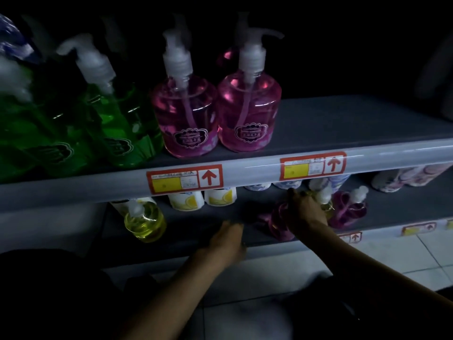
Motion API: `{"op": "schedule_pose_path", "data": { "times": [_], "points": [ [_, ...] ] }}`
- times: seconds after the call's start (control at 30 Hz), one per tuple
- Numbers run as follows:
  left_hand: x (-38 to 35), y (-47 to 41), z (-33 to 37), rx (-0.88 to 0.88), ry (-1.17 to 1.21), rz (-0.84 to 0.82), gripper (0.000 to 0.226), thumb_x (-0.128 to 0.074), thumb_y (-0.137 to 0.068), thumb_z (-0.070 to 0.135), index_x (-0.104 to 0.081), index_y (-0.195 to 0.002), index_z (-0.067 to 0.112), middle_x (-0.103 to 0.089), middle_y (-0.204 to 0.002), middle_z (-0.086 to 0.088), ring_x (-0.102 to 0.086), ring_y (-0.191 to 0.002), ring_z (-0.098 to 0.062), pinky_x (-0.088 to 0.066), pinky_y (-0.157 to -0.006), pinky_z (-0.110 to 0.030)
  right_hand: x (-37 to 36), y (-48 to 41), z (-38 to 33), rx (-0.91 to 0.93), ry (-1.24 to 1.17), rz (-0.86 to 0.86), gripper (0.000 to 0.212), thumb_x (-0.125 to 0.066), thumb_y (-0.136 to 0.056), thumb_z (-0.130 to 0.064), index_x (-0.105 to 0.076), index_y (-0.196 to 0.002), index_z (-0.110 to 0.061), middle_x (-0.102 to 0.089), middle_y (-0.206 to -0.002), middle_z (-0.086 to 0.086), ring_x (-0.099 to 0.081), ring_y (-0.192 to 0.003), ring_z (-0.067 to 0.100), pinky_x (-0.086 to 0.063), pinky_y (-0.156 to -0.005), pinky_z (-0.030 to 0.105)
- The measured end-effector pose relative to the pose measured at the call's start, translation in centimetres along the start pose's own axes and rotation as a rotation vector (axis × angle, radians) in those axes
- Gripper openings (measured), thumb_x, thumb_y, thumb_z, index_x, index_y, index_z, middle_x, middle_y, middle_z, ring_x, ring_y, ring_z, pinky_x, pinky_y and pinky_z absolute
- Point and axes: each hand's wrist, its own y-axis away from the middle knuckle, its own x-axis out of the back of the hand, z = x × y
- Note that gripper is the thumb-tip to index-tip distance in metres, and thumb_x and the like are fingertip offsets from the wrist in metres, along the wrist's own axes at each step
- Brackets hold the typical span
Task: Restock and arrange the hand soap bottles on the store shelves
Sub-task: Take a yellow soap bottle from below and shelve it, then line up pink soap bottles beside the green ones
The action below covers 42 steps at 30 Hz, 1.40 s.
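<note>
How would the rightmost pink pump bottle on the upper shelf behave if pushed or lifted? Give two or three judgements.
The pink pump bottle looks filled to its shoulder, so probably heavy for its size. Its wide flat base suggests it slides rather than tips, unless pushed at the tall pump head. The glossy wall may be slippery.

A dark pink bottle (277, 224) sits on the lower shelf (208, 217), gripped by right hand (306, 214).

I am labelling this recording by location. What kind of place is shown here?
Most likely a shop aisle, dimly lit. Price tags with red arrows sit on the shelf edge, soap bottles stand in rows above it, and a tiled floor shows below.
</note>
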Motion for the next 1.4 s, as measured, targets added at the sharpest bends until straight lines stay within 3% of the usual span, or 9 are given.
{"op": "schedule_pose_path", "data": {
  "times": [0.23, 0.4, 0.63, 0.8, 0.9, 0.97, 1.13, 1.3, 1.4],
  "points": [
    [0.3, 0.0, -1.3, -0.025, 0.122, -0.027, 0.052, -0.061, -0.084, 0.022, -0.046, -0.133, 0.026, -0.047, -0.137, -0.004, -0.046, -0.126, -0.027, -0.043, -0.101, -0.041, 1.1, 2.9, -3.1, 0.245, 0.13, -0.07, 0.036, -0.056, -0.094, -0.024, -0.052, -0.128, -0.011, -0.062, -0.122, 0.016, -0.062, -0.11, 0.036, -0.05, -0.087, 0.038],
    [1.6, 0.5, -1.4, -0.164, 0.303, -0.136, 0.056, -0.072, -0.069, 0.022, -0.052, -0.121, 0.029, -0.061, -0.12, 0.002, -0.058, -0.109, -0.019, -0.05, -0.092, -0.038, 4.9, 5.6, -5.0, 0.378, -0.038, -0.026, 0.019, -0.062, -0.084, -0.023, -0.054, -0.098, -0.014, -0.067, -0.103, 0.015, -0.065, -0.095, 0.036, -0.048, -0.069, 0.036],
    [6.1, 4.5, 0.5, -0.228, 0.94, -0.616, 0.072, -0.075, -0.071, -0.004, -0.046, -0.134, 0.018, -0.06, -0.129, -0.004, -0.058, -0.118, -0.019, -0.049, -0.097, -0.035, 13.1, 10.8, -4.0, 0.669, -0.199, 0.07, 0.013, -0.067, -0.081, -0.024, -0.056, -0.086, -0.02, -0.059, -0.068, -0.007, -0.054, -0.061, 0.005, -0.038, -0.051, 0.018],
    [7.6, 7.4, 4.2, -0.415, 1.38, -0.597, 0.061, -0.091, -0.05, 0.02, -0.072, -0.108, 0.017, -0.071, -0.11, -0.005, -0.065, -0.106, -0.02, -0.051, -0.093, -0.035, 16.9, 11.0, -2.8, 0.491, -0.468, 0.255, 0.021, -0.068, -0.082, -0.042, -0.062, -0.1, -0.031, -0.064, -0.065, -0.006, -0.059, -0.057, -0.001, -0.04, -0.055, 0.012],
    [8.9, 8.6, 5.7, -0.342, 1.648, -0.486, 0.073, -0.097, -0.029, 0.022, -0.07, -0.096, 0.009, -0.07, -0.087, -0.006, -0.066, -0.07, -0.018, -0.052, -0.052, -0.025, 19.4, 10.9, -2.0, 0.398, -0.879, 0.047, 0.039, -0.068, -0.086, -0.032, -0.061, -0.124, -0.025, -0.073, -0.083, 0.004, -0.068, -0.071, 0.01, -0.055, -0.071, 0.026],
    [9.8, 9.3, 6.9, -0.349, 1.719, -0.365, 0.074, -0.098, -0.023, 0.026, -0.069, -0.09, 0.011, -0.063, -0.079, -0.005, -0.057, -0.058, -0.013, -0.041, -0.041, -0.019, 20.8, 11.1, -1.4, 0.394, -0.988, -0.075, 0.037, -0.065, -0.088, -0.027, -0.062, -0.124, -0.022, -0.074, -0.1, 0.007, -0.071, -0.091, 0.018, -0.057, -0.086, 0.038],
    [11.1, 9.9, 9.5, -0.551, 1.474, 0.02, 0.043, -0.087, -0.052, 0.03, -0.074, -0.093, 0.021, -0.072, -0.091, -0.001, -0.063, -0.075, -0.009, -0.045, -0.055, -0.017, 21.8, 12.0, -1.1, 0.449, -0.993, -0.288, 0.026, -0.07, -0.083, -0.027, -0.064, -0.109, -0.029, -0.075, -0.101, -0.01, -0.071, -0.092, 0.006, -0.059, -0.078, 0.026],
    [12.7, 9.9, 10.5, -0.537, 1.202, 0.215, 0.045, -0.076, -0.074, 0.013, -0.06, -0.114, 0.026, -0.072, -0.104, -0.003, -0.067, -0.089, -0.014, -0.051, -0.069, -0.025, 21.2, 9.9, -1.3, 0.437, -1.054, -0.077, 0.061, -0.087, -0.064, -0.008, -0.056, -0.116, -0.011, -0.074, -0.103, 0.007, -0.072, -0.095, 0.021, -0.058, -0.087, 0.043],
    [14.8, 9.7, 10.0, -0.475, 0.726, 0.782, 0.049, -0.066, -0.084, 0.009, -0.053, -0.125, 0.033, -0.057, -0.109, 0.01, -0.059, -0.079, -0.003, -0.05, -0.067, -0.016, 22.0, 7.6, -1.3, 0.368, -1.103, 0.109, 0.074, -0.092, -0.056, -0.014, -0.049, -0.118, -0.013, -0.069, -0.105, 0.006, -0.07, -0.096, 0.021, -0.059, -0.08, 0.039]
  ]
}}
